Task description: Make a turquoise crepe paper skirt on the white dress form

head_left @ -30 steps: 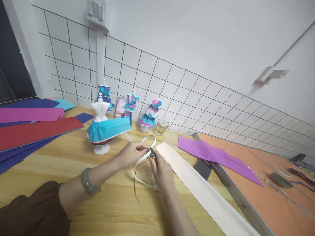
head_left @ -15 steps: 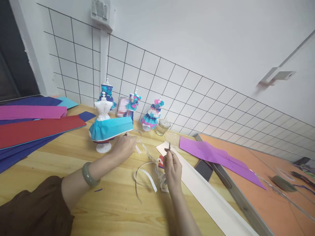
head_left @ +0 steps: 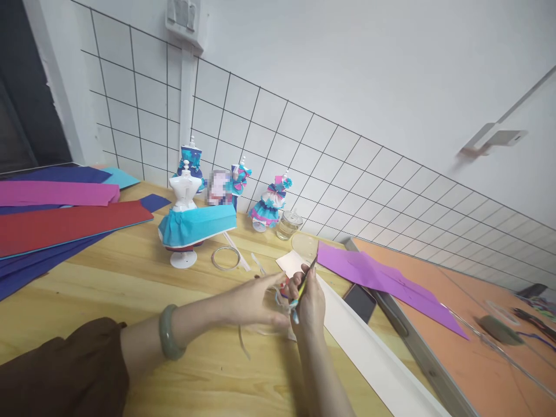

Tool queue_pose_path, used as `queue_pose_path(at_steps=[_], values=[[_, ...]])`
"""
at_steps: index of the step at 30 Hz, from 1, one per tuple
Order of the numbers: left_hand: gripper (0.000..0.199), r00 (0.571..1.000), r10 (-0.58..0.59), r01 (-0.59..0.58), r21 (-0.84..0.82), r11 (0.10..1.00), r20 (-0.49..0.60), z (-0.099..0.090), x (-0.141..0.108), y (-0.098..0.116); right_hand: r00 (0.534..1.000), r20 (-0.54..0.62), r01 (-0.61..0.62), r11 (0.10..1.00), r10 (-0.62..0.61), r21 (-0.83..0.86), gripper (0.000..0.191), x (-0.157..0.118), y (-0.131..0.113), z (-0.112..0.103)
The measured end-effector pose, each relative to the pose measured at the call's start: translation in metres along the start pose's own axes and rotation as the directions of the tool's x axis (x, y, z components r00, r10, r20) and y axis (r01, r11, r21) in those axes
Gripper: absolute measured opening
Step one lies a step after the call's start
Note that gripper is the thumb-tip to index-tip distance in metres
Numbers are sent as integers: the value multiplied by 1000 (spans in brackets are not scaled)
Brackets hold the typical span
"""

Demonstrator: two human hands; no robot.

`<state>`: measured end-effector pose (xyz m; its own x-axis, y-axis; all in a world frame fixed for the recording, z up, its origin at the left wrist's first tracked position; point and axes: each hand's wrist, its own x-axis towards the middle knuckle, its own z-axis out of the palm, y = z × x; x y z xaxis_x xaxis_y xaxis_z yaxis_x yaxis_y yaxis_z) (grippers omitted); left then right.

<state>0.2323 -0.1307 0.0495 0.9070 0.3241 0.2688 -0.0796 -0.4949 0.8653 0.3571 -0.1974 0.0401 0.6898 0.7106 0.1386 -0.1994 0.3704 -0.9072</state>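
My right hand [head_left: 310, 298] is closed around a slim pointed tool [head_left: 303, 288] with a dark tip and yellow along its length. The tool slants up to the right; its exact kind is unclear. Beside it, my left hand [head_left: 249, 301] reaches across with thumb and fingers spread, nearly touching the right hand. Between the hands lie clear and whitish strips, partly hidden. A small white dress form [head_left: 184, 194] stands at the left in a turquoise skirt [head_left: 193, 226] of crepe-like material, one long flap sticking out rightward. A metal ring [head_left: 226, 258] rests near its base.
Dressed mini forms [head_left: 267, 205] stand at the back by a lidded glass jar [head_left: 289, 225]. Coloured sheets [head_left: 65, 229] are stacked at left. A purple sheet [head_left: 386, 278], a phone [head_left: 359, 301] and a long white strip [head_left: 369, 341] lie at right. A wire grid lines the wall.
My left hand has moved right, from beside the skirt and ring towards my right hand, with its fingers opening. The tool in my right hand has tilted to the right.
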Motion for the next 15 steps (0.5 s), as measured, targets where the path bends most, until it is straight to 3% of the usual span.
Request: queue_pose_path(at_steps=[2,4,7,8,15], values=[[69,999,20,-8,-342,940,31,16,2,-3,1000,22,22,1000,-22,18,29,-5,-1,6],[71,1000,-5,20,-521,853,30,26,4,-11,998,38,47,999,-48,26,29,-8,-3,9],[37,988,-134,151,-407,901,72,27,4,-21,996,35,79,997,-80,10,32,-8,-4,8],[34,982,-175,190,-340,921,75,25,3,-22,996,22,90,996,-90,-8,33,-7,-4,6],[45,956,-271,285,-140,948,117,5,-5,-8,976,-158,113,971,-148,-209,30,9,3,-17]])
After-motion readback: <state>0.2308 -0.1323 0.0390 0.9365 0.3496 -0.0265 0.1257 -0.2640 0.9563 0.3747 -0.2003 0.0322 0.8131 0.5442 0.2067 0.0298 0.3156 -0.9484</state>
